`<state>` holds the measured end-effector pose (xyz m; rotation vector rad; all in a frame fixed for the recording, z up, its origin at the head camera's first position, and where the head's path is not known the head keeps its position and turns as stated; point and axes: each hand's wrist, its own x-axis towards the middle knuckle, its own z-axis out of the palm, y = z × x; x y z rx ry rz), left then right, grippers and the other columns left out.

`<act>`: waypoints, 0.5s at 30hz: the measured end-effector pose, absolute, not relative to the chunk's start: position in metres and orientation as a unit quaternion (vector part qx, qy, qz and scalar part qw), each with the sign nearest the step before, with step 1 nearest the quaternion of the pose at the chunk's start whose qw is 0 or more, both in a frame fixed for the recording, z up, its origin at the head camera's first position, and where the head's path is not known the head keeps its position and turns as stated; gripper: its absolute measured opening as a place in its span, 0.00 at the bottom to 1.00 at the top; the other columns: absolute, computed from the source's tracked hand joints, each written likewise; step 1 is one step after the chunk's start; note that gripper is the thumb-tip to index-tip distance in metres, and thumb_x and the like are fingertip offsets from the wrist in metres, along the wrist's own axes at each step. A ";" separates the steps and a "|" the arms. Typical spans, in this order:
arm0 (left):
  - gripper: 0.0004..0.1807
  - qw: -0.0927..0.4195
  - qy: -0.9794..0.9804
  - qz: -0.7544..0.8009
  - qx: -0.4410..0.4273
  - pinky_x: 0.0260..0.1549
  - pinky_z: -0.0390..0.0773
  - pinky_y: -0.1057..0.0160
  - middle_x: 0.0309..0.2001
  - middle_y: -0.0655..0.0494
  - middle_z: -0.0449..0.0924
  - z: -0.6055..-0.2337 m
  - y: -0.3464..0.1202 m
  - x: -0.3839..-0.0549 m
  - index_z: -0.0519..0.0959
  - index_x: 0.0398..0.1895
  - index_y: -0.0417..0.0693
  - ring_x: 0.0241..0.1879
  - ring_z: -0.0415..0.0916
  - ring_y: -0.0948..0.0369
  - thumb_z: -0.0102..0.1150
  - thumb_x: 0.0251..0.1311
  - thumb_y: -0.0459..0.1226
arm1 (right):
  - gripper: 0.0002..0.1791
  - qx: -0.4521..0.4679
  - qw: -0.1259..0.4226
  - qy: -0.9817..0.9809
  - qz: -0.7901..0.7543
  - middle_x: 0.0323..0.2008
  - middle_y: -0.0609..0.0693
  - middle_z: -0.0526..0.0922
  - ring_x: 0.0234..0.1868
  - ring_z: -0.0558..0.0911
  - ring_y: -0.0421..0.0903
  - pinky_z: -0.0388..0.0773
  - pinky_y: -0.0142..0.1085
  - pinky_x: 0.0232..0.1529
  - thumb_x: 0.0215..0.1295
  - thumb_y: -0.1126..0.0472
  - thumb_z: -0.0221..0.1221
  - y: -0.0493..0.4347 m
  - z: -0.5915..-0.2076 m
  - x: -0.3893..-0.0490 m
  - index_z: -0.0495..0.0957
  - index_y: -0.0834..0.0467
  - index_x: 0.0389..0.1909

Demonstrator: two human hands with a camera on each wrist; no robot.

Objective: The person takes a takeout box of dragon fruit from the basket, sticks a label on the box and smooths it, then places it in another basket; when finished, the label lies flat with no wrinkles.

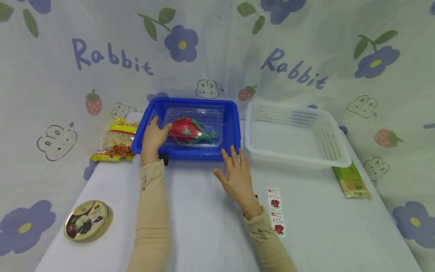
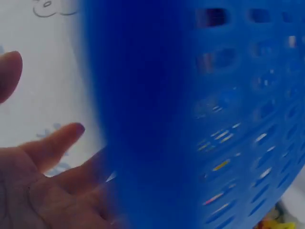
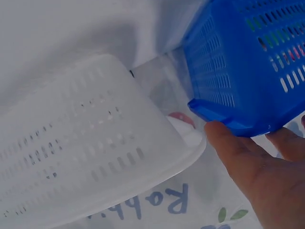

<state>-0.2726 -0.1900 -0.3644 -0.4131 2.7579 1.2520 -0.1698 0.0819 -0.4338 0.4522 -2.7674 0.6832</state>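
Tan sleeves [image 1: 153, 211] end at two bare hands at a blue plastic basket [image 1: 200, 153]. The left hand [image 1: 154, 140] lies at the basket's left rim, fingers extended and thumb spread toward the middle; nothing is pinched. The right hand [image 1: 236, 177] has its fingers fanned out, the tips at the basket's near right corner; the right wrist view shows them against the rim.

Inside the basket sits a clear plastic box [image 1: 215, 118] with a red dragon fruit [image 1: 183, 129] in it. So the boxing and the placing in the basket look done; whether the lid is latched, I cannot tell. Two dragon fruit stickers, one upper [image 1: 273, 199] and one lower [image 1: 278, 224], lie loose on the white table [image 1: 200, 219], apparently unused; I cannot tell whether the box carries another.

Farther out, a yellow snack bag [image 1: 117, 140] stands just beside the basket's left end, a white plastic basket [image 1: 289, 161] near its right, with a green packet [image 1: 353, 182] at that basket's corner. A round tin [image 1: 86, 221] lies near left.
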 end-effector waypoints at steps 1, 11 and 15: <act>0.45 0.042 0.899 0.413 -0.141 0.72 0.44 0.38 0.77 0.37 0.40 -0.367 -0.190 -0.273 0.37 0.78 0.46 0.76 0.38 0.38 0.43 0.69 0.56 | 0.53 0.154 0.128 -0.952 0.233 0.73 0.64 0.57 0.75 0.50 0.68 0.55 0.63 0.69 0.61 0.22 0.20 0.081 -0.435 -0.170 0.59 0.54 0.73; 0.50 0.070 0.902 0.390 -0.170 0.70 0.46 0.34 0.76 0.33 0.39 -0.376 -0.185 -0.274 0.34 0.78 0.49 0.75 0.40 0.35 0.43 0.66 0.62 | 0.49 0.149 0.143 -0.951 0.229 0.73 0.61 0.58 0.76 0.49 0.65 0.59 0.63 0.67 0.63 0.23 0.24 0.080 -0.441 -0.168 0.62 0.52 0.72; 0.50 0.089 0.913 0.354 -0.181 0.68 0.50 0.33 0.75 0.33 0.45 -0.380 -0.182 -0.277 0.37 0.78 0.46 0.73 0.46 0.34 0.42 0.65 0.64 | 0.49 0.145 0.143 -0.952 0.229 0.74 0.60 0.58 0.76 0.49 0.65 0.60 0.63 0.67 0.63 0.23 0.23 0.080 -0.442 -0.168 0.61 0.52 0.72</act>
